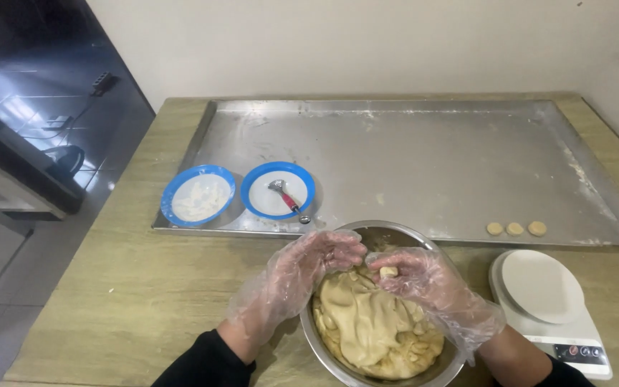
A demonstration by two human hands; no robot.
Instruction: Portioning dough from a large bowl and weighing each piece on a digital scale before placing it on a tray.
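Pale yellow-beige dough (374, 322) in a silver steel mixing bowl (324, 344). Clear plastic gloves on left hand (309, 269) and right hand (424, 283); black sleeves. Far: dull silver baking tray (431, 158), flour-streaked, with three tan dough discs (516, 228). Two blue-rimmed white plates (198, 195); red-handled metal tool (286, 196). White kitchen scale (546, 301), near right. Olive-tan wood-grain table (123, 287).

the left hand (302, 272) covers the near-left rim of the bowl (395, 231) and some dough (374, 326) under it. the right hand (424, 283) hides the bowl's right rim; only the tip of a small dough piece (389, 271) shows between its fingers. both forearms and the bowl's near edge are cut off at the bottom. right of the right hand, the scale's (546, 287) buttons are too small to tell.
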